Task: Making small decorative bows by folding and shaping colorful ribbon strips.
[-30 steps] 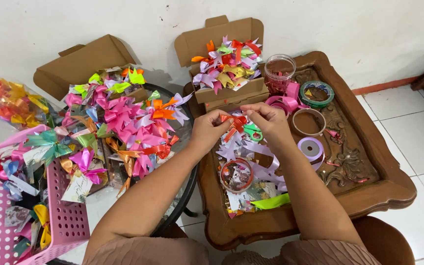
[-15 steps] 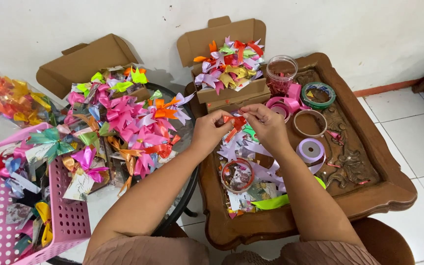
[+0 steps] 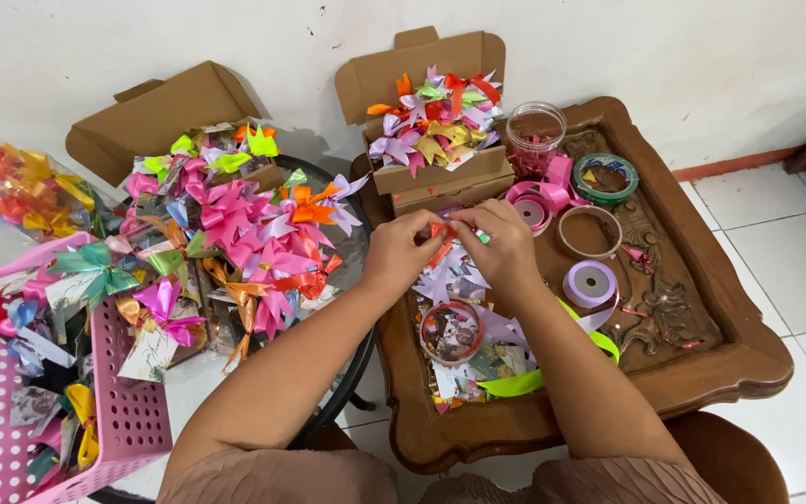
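Nearest me, a small round tin of bits (image 3: 451,330) sits on the carved wooden table (image 3: 739,359). Just above it my left hand (image 3: 401,254) and right hand (image 3: 506,245) meet, fingertips pinched together on a small orange ribbon bow (image 3: 439,235) held over the table's middle. Beyond them, a lilac ribbon spool (image 3: 590,283) lies to the right, and an open cardboard box of coloured bows (image 3: 436,154) stands farthest.
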